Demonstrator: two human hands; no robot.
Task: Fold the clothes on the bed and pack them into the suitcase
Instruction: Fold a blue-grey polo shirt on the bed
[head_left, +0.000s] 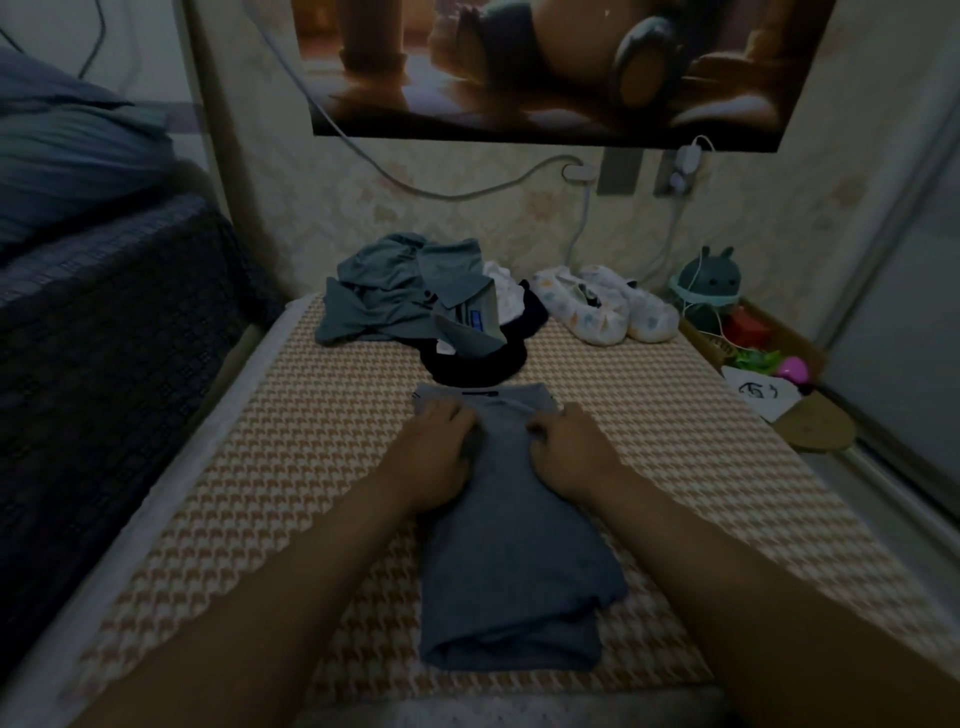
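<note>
Blue-grey shirt (514, 545) lies centre of the bed (311, 467), running lengthwise away from the person, collar end far, directly under both hands. Already folded into a long narrow strip, sides tucked in, near end doubled and a bit rumpled, dark label visible at the collar. Left hand (439, 452) sits on the shirt's upper left part, right hand (571, 452) on its upper right, the two close together just below the collar. Right fingers are curled and pinch a ridge of the fabric; left fingers are bent onto the cloth and seem to grip it too, dim light makes it hard to confirm. Unfolded pile of clothes (405, 296) lies beyond, patterned slippers (608, 306) beside it.
</note>
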